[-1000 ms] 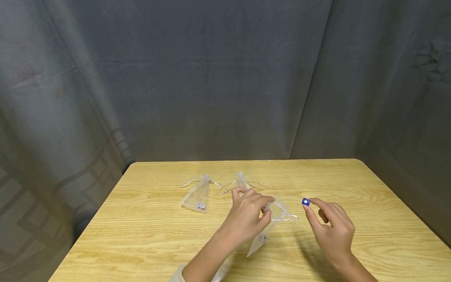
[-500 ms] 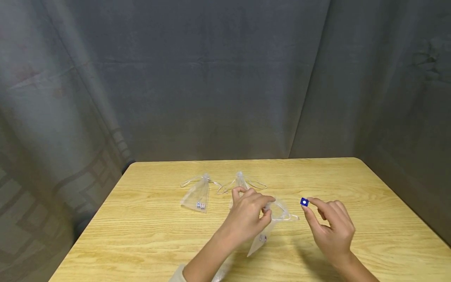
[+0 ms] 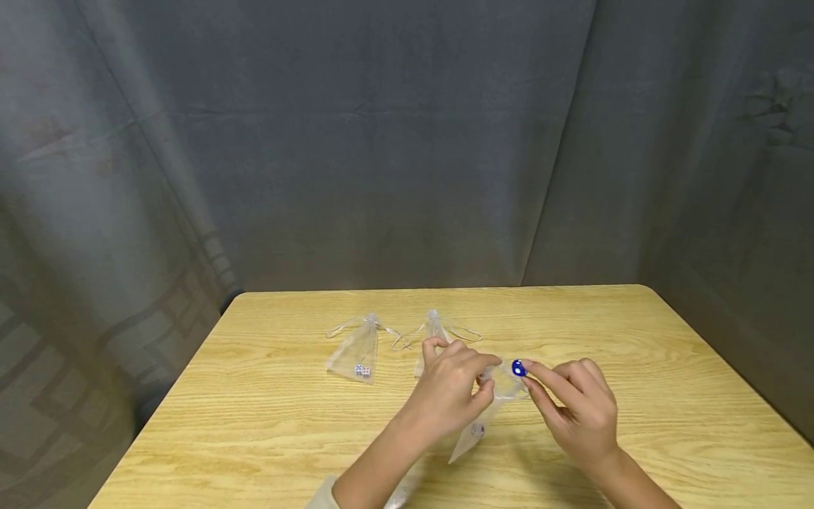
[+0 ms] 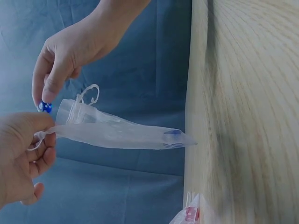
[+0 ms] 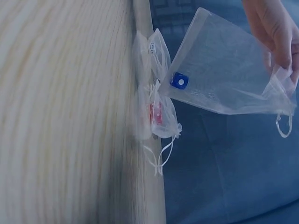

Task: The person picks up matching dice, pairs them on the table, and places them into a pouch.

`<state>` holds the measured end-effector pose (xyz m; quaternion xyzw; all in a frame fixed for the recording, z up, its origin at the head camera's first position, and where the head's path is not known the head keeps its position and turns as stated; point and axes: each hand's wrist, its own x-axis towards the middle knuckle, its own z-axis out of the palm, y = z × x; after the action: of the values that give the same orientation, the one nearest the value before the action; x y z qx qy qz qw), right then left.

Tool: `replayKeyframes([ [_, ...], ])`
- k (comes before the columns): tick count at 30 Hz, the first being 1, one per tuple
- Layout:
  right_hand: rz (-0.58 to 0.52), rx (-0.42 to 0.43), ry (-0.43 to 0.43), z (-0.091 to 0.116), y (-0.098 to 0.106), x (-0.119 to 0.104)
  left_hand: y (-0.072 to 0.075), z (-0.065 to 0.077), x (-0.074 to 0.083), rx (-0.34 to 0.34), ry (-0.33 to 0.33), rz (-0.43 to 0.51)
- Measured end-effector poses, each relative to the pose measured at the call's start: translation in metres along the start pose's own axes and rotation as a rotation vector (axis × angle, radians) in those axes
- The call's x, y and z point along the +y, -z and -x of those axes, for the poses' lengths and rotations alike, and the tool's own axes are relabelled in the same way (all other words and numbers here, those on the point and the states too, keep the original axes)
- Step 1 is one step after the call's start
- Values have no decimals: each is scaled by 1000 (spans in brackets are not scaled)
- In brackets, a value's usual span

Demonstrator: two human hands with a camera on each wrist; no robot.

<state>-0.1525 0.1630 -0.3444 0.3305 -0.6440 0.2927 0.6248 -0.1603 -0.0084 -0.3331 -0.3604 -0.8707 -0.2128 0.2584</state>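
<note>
My left hand pinches the rim of a sheer white drawstring pouch, which hangs above the table. A blue die lies in its bottom corner, clearest in the right wrist view. Between thumb and forefinger, my right hand holds another blue die with white dots. That die is at the pouch's mouth, close to the left fingertips; in the left wrist view the held die appears just outside the opening. A drawstring loop sticks out from the pouch's top.
On the wooden table lies a tied pouch with white dice. A second tied pouch, partly behind my left hand, has red dice. Something pale and shiny shows beneath my left forearm. Grey curtains surround the table.
My right hand has moved left with the blue die, from beside the pouch to its mouth. The left hand has shifted very slightly right with the pouch.
</note>
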Motion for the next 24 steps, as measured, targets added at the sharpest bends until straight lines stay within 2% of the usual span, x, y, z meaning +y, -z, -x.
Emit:
replayKeyframes([
  [11, 16, -7, -11, -1, 1, 2, 2, 1, 0, -23, 11, 9],
  [18, 35, 7, -62, 0, 6, 7, 3, 0, 0, -22, 18, 9],
  [24, 24, -48, -101, 12, 9, 16, 4, 0, -1, -22, 22, 18],
])
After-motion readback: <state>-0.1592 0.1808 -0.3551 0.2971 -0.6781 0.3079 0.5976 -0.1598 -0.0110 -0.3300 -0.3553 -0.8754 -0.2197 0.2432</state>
